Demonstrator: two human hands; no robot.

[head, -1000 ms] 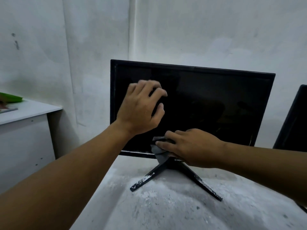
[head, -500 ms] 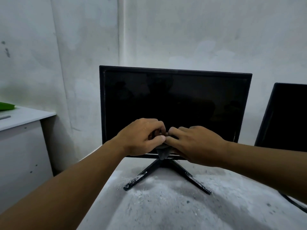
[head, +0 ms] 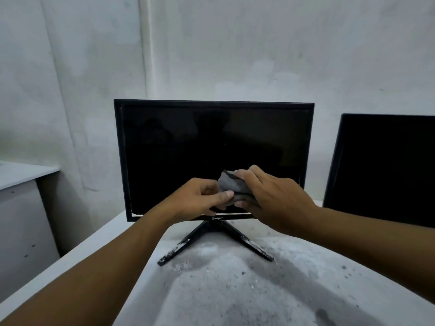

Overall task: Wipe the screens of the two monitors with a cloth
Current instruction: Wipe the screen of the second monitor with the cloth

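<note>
A black monitor (head: 211,142) with a dark screen stands on a V-shaped stand (head: 211,234) in the middle of the table. A second black monitor (head: 383,165) stands at the right, cut off by the frame edge. A small grey cloth (head: 231,185) is bunched in front of the lower middle of the first screen. My left hand (head: 200,198) pinches its left side with thumb and fingers. My right hand (head: 273,198) grips its right side, fingers curled over the top.
The table (head: 235,290) is dusty white with grey smudges, and its left edge runs diagonally toward me. A white cabinet (head: 21,208) stands lower at the left. A pale wall rises close behind both monitors.
My left hand came down off the screen's upper left and joined my right hand on the cloth. The cloth has risen from the bottom bezel. The view has pulled back, showing more of the right monitor.
</note>
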